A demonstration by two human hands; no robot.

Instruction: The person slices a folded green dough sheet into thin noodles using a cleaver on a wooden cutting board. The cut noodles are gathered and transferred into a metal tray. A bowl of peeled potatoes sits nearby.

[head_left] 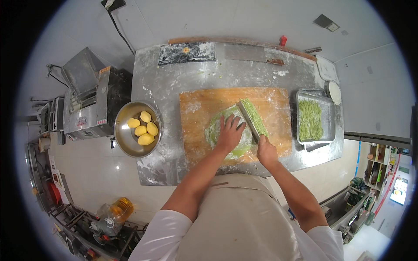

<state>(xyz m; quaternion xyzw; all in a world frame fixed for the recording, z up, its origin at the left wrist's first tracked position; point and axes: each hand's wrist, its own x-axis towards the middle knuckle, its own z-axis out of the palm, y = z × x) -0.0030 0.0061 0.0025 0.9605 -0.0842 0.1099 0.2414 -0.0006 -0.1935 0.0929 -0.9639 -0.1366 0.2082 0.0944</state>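
Green dough point(244, 144) lies as a flat, rounded sheet on the wooden board point(196, 126), just in front of us, where both our hands reach it easily. Our left hand point(230, 134) rests on top with its fingers spread and nothing gripped, probably to keep the sheet from sliding beside the blade. Our right hand point(266, 152) has its fingers wrapped round the handle of the knife point(248, 120), whose long blade stands between the sheet and a band of thin green strips point(255, 115); that grip seems meant for a steady, straight edge. Flour point(193, 107) whitens the board, likely against sticking. To the right, on the metal table point(167, 93), a tray point(334, 124) holds loose green strands point(310, 120), near enough, we judge, for easy reach. A bowl point(123, 141) of yellow potatoes point(140, 130) stands well to the left, presumably clear of the knife
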